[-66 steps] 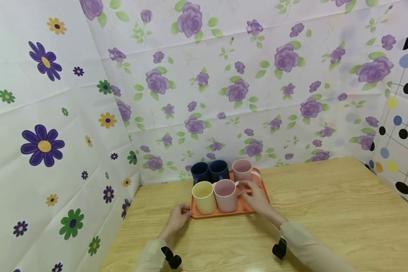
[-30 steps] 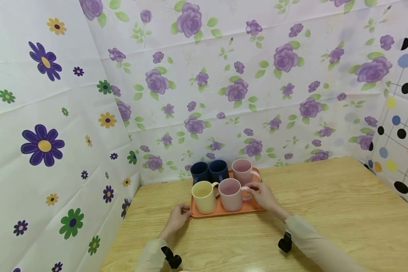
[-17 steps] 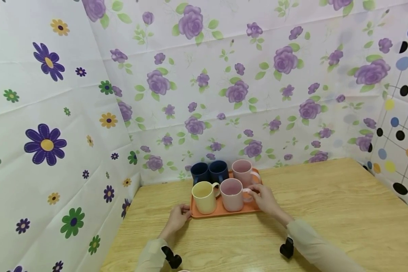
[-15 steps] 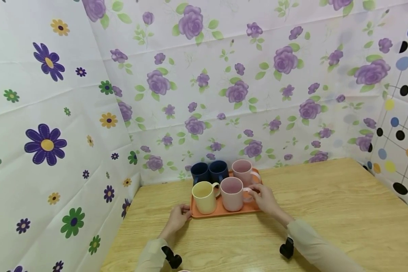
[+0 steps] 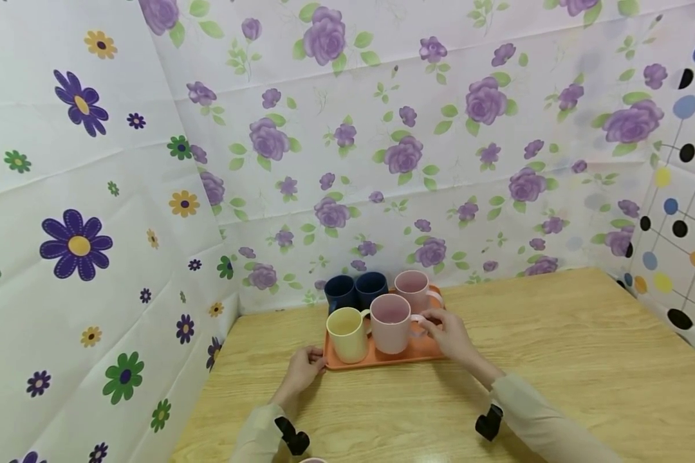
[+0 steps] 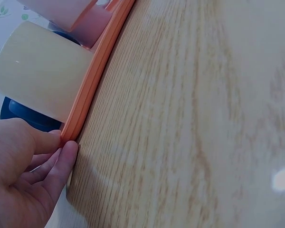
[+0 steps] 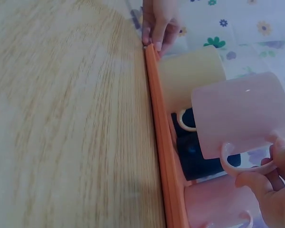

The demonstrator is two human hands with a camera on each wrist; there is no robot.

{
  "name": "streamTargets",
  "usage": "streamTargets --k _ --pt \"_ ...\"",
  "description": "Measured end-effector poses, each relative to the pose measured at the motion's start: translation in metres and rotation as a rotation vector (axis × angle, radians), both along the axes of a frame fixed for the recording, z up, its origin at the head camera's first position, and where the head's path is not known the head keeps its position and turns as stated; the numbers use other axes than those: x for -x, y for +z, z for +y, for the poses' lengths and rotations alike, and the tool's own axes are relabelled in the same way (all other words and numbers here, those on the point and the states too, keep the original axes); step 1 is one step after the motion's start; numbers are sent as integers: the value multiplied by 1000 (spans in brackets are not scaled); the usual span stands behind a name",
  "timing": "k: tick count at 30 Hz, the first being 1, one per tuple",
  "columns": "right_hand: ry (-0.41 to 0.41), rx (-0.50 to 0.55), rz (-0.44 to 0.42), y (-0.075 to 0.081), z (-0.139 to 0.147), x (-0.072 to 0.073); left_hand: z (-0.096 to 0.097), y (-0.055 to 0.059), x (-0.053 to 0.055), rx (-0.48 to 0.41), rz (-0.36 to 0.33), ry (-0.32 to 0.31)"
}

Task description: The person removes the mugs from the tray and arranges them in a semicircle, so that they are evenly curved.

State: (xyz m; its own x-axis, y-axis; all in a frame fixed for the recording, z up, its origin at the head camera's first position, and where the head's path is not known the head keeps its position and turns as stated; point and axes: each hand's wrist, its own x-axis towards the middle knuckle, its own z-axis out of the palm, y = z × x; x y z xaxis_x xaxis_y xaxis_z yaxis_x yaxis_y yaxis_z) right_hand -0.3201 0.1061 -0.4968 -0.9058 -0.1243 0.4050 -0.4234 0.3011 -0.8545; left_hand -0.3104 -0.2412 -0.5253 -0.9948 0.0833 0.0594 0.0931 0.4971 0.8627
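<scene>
My right hand pinches the handle of a pink mug. In the right wrist view this pink mug hangs raised above the orange tray. At the tray's front left corner, my left hand grips the rim between thumb and fingers, as the left wrist view shows with the left hand on the tray edge. A yellow mug stands on the tray just left of the held mug. Behind them stand two dark blue mugs and a second pink mug.
The wooden table extends right and in front of the tray. A floral cloth wall rises close behind it, with another patterned cloth on the left. A pink rim peeks in at the bottom edge.
The held pink mug first moved right along the tray, away from the yellow mug. It has since risen and shifted slightly back left. My left hand has stayed at the tray corner.
</scene>
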Motion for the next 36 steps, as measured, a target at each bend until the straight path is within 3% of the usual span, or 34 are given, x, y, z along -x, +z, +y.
streamTargets --k 10,21,24,32,36 --pt "61 1 5 13 -3 -15 -1 1 -1 1 -7 6" --pt "114 -71 150 22 -6 -33 2 -5 0 -14 -6 -15" --pt "135 -106 159 25 -10 -37 1 -5 0 -14 4 8" --pt "249 -115 165 29 -21 -46 -2 -2 2 -15 19 1" --pt "260 -166 169 29 -26 -52 -1 -3 1 -15 16 5"
